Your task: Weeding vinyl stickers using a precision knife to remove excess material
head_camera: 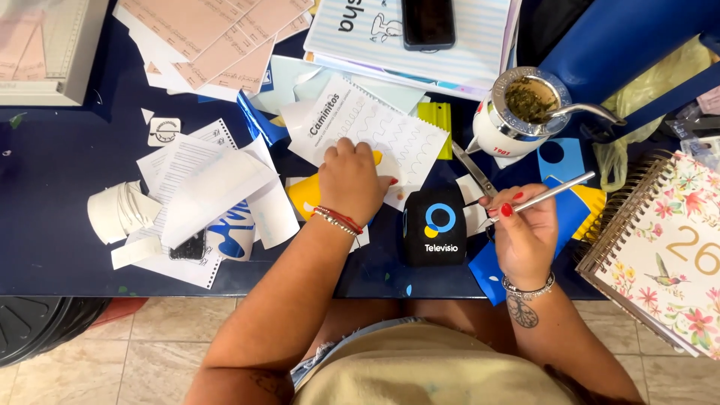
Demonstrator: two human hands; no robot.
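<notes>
We're mid-craft here, left hand [351, 182] pressing flat on the white worksheet [373, 133] on the cluttered tabletop [52, 225] while our right hand [523, 229] grips a thin silver rod [553, 192], so steady paper matters.

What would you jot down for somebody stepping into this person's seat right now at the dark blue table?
Left hand: palm down, pressing a yellow cut-out and the white sheet with wavy lines on the dark blue table.
Right hand: holds a thin silver tool, seemingly a craft knife, over blue card.
Nearby: scissors, black cut-out with a ring symbol, metal-rimmed cup with a straw, floral spiral notebook.
Done: many paper offcuts lie loose.
Left: yellow and blue pieces not yet joined.
</notes>
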